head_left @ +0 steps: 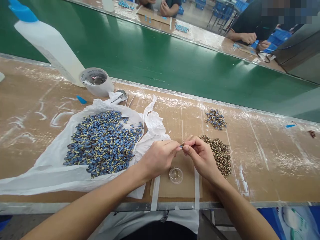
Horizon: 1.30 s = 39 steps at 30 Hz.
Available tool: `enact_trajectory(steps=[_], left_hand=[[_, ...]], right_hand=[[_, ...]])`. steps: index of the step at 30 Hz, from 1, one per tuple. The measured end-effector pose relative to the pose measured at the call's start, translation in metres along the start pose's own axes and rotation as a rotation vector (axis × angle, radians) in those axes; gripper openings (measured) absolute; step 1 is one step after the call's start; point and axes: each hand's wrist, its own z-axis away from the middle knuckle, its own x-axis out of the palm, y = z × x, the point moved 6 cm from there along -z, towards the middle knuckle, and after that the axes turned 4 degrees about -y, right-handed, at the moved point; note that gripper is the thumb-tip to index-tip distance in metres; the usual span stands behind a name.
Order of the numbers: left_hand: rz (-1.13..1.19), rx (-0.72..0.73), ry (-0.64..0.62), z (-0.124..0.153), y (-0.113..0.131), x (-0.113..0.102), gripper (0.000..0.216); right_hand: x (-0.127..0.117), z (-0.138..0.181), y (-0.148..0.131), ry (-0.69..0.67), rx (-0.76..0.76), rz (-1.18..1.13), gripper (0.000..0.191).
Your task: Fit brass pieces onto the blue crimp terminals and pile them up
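Observation:
My left hand (pixel 158 159) and my right hand (pixel 201 158) meet above the cardboard sheet (pixel 170 186), their fingertips pinching a tiny blue-and-metal piece (pixel 182 145), probably an insulated crimp terminal. To the left, a large heap of blue terminals with yellowish metal parts (pixel 102 143) lies on crumpled white plastic sheeting (pixel 47 176). Close to my right hand is a pile of brownish metal rings (pixel 220 155). Farther back sits a small heap of blue pieces (pixel 216 119). A small clear round dish (pixel 176 175) stands just below my hands.
A roll of tape (pixel 97 81) and a white bottle with a blue cap (pixel 47 43) stand at the back left. Beyond the table's far edge runs a green conveyor belt (pixel 160 63). Across it, co-workers' hands (pixel 250 38) work at another bench.

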Motion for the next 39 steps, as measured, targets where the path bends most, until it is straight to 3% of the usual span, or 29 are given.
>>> enact_trajectory(steps=[5,12,20,25,32,39], left_hand=[[0.113,-0.027,-0.132,-0.005,-0.003,0.002,0.025],[0.130,0.032,-0.208,-0.005,-0.004,0.007,0.028],[0.079,0.028,-0.190,-0.005,-0.007,0.009,0.029],[-0.028,0.053,-0.205,-0.003,-0.006,0.012,0.031],[-0.271,0.040,-0.265,-0.001,-0.006,0.016,0.029],[-0.315,0.038,-0.301,0.000,-0.004,0.021,0.030]], right_hand=[[-0.005,-0.001,0.003,0.071,-0.013,-0.012,0.014],[-0.003,0.002,0.001,0.003,-0.068,0.034,0.010],[0.000,-0.001,0.000,-0.148,-0.152,0.401,0.030],[0.008,0.001,0.000,-0.197,-0.239,0.520,0.032],[0.013,0.002,0.010,-0.255,-0.217,0.633,0.031],[0.013,0.006,0.011,-0.313,-0.250,0.685,0.029]])
